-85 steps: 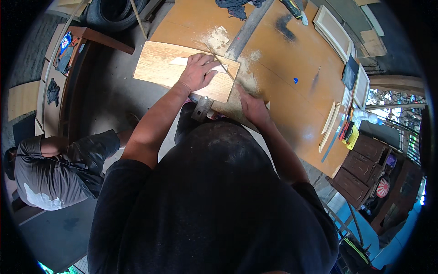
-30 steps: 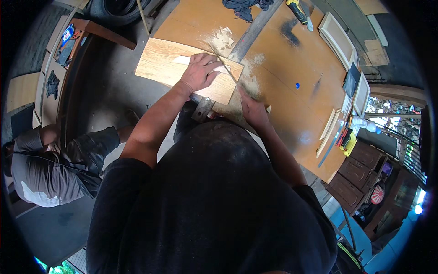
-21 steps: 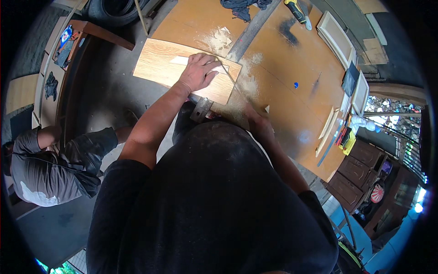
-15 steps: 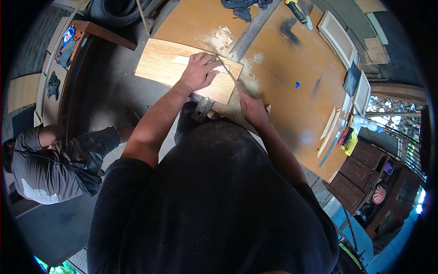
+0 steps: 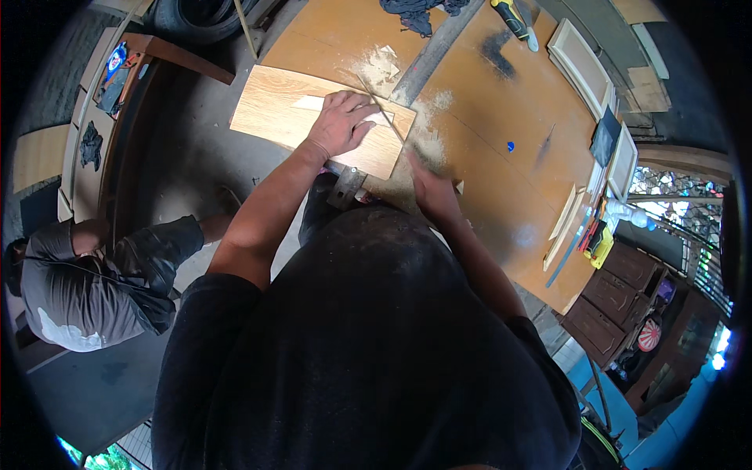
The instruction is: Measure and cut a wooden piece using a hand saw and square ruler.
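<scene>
My left hand (image 5: 342, 125) presses down with curled fingers on a pale wood strip (image 5: 307, 103), holding it against a wood-grain board (image 5: 270, 94). The strip's middle is hidden under my fingers. To its right, my right hand (image 5: 433, 190) is closed round the near end of a handsaw (image 5: 382, 110). Its thin dark blade appears nearly edge-on and slants up and left across the board's right end, by the strip's tip. My fist hides the handle.
Sawdust (image 5: 429, 145) and offcuts lie on the brown worktable (image 5: 489, 157). A dark bar (image 5: 435, 55), a yellow-black tool (image 5: 511, 19) and a dark cloth (image 5: 411, 14) are farther back. Frames (image 5: 581, 66) and strips (image 5: 562, 223) line the right side. Another person (image 5: 86, 282) sits at left.
My right hand and the saw have slid slightly back toward me. The left hand, strip and board have hardly moved.
</scene>
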A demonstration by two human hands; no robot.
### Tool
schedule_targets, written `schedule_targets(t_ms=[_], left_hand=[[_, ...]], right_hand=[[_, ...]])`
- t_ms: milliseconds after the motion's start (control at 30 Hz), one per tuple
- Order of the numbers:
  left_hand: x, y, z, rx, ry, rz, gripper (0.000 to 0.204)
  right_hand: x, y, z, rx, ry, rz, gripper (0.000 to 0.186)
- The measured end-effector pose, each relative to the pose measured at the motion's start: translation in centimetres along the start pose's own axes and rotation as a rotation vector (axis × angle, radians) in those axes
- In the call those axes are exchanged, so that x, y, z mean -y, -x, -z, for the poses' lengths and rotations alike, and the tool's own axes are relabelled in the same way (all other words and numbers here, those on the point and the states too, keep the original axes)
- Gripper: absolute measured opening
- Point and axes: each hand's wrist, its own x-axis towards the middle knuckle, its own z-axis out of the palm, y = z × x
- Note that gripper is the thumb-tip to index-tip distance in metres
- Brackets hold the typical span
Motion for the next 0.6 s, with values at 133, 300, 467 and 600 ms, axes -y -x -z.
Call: schedule_targets(t_ms=[133, 300, 467, 600], left_hand=[[0.0, 0.1, 0.3, 0.026, 0.009, 0.019, 0.036], [-0.1, -0.3, 0.1, 0.003, 0.005, -0.008, 0.037], [0.1, 0.0, -0.1, -0.022, 0.004, 0.016, 0.035], [0.3, -0.3, 0.1, -0.054, 0.031, 0.022, 0.036]], right_hand=[[0.1, 4.8, 1.7, -0.129, -0.046, 0.146, 0.049], [-0.3, -0.1, 0.2, 0.003, -0.060, -0.031, 0.043], [0.2, 0.1, 0.7, 0.072, -0.084, -0.127, 0.037], [-1.6, 3.8, 1.3, -0.106, 0.011, 0.171, 0.041]])
